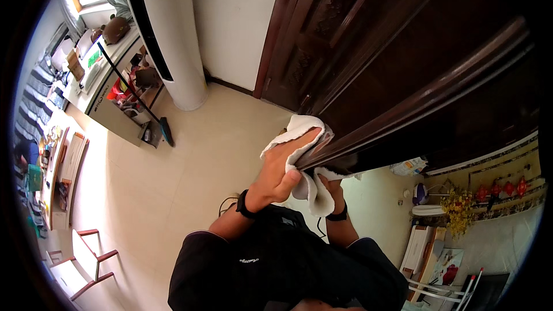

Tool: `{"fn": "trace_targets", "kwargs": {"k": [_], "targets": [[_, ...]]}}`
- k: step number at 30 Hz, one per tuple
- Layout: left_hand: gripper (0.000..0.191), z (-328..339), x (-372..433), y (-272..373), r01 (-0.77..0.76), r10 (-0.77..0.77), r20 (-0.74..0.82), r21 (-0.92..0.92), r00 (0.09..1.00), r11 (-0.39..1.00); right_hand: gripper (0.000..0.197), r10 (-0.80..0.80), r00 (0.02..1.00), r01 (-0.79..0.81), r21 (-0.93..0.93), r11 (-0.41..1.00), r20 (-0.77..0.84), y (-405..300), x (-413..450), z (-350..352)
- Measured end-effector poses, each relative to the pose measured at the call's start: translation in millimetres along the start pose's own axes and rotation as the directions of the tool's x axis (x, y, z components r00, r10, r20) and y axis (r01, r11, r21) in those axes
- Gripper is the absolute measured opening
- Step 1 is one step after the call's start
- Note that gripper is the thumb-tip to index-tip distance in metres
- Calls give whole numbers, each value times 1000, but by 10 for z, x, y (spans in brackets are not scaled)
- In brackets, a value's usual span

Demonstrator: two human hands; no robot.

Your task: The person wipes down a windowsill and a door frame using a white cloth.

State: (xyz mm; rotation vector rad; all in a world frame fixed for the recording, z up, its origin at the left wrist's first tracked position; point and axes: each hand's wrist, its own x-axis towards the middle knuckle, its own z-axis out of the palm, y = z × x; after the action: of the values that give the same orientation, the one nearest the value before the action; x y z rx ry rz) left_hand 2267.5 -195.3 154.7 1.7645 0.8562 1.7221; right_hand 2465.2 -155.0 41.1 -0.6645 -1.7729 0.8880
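A white cloth [307,126] is draped around the near edge of a dark brown, glossy wooden door [389,103]. My left hand [278,170] holds it against the door's left face, with fingers partly under the fabric and the thumb by the edge. On the door's other side, my right hand [333,185] grips hanging folds of white cloth; its fingers are mostly hidden by cloth and door. Both wrists wear black bands. Whether the cloth is one piece cannot be told.
Behind stands a carved dark wooden door [319,21]. At left are a white floor-standing air conditioner [173,30], a cluttered counter [110,116], a broom [166,131] leaning on it, and a white-seated chair [84,257]. Yellow flowers [459,214] and a white cabinet [417,246] are at right.
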Motion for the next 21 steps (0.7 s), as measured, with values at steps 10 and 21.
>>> {"fn": "trace_targets", "kwargs": {"k": [10,21], "targets": [[67,36,7,34,51,-55,-33,-112,998,992,58,283,953,-285,5,958,108,805,-547,-267],[67,29,-76,-60,28,-32,-45,-100,998,995,50,94,988,-64,228,972,-123,-140,-3,114]]}}
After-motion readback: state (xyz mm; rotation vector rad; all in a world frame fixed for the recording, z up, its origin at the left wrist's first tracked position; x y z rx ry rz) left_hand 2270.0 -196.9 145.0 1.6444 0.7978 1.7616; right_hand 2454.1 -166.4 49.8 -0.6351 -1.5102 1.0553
